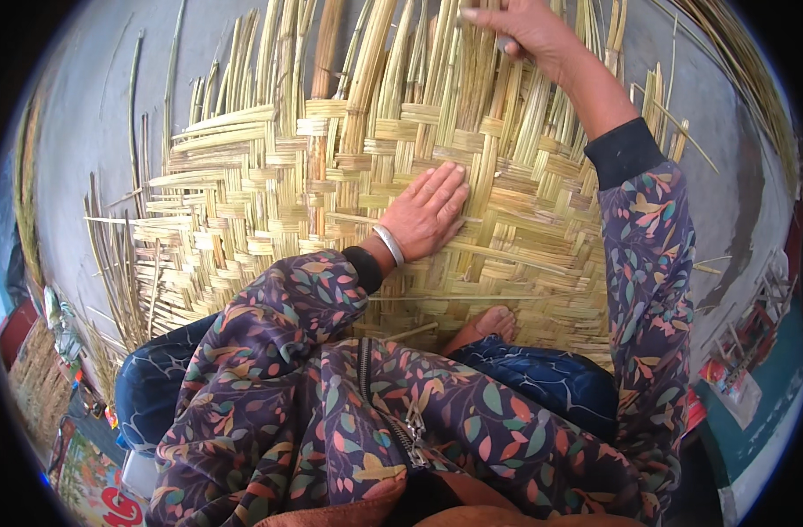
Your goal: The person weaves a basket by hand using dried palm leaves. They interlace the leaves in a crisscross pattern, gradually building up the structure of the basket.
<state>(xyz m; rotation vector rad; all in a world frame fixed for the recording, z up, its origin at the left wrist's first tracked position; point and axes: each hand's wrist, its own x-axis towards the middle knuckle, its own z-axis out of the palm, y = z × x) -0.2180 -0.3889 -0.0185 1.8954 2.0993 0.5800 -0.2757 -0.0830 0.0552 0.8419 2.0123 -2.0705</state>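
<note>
A half-woven mat of flattened yellow-green reed strips [270, 211] spreads over the floor in front of me. My left hand [426, 211], with a silver bangle at the wrist, lies flat on the woven part, fingers stretched out. At the far edge my right hand [529, 33] is closed at the loose upright strips, and its fingers look bent around a reed strip [476, 75]. The fingertips partly hide that grip. Unwoven strip ends [283, 61] stick out beyond the weave on the far side.
My bare foot [493, 327] rests on the mat's near part. Grey floor [94, 158] surrounds the mat, and loose thin stalks [133, 97] lie at the left. A bundle of long reeds [744, 61] lies far right. Colourful packaging [726, 378] sits lower right.
</note>
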